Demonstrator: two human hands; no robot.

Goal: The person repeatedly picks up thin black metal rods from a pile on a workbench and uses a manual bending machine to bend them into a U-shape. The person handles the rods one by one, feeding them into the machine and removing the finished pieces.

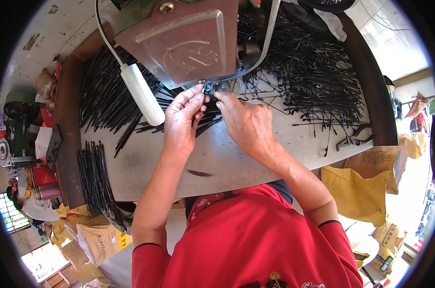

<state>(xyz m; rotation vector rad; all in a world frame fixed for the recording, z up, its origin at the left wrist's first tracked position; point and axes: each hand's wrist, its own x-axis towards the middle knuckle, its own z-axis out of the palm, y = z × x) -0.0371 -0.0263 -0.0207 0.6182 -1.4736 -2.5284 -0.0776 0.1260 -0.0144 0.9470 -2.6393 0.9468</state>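
Observation:
Both hands meet at the lower end of a machine head, which has a worn reddish cover. My left hand is closed, with thumb and forefinger pinched at a small dark shiny piece. Close on the other side of that piece, my right hand has its fingers curled together, their tips mostly hidden. Whether the piece belongs to the machine or is held loose, I cannot tell. Behind and beneath the hands lie thin black rods, heaped on the pale worktable.
A white tube lamp hangs left of my left hand. Tangled black rods with small ends cover the right side. Pliers lie by the right edge. Another rod bundle hangs over the near left edge. Wooden borders flank the table.

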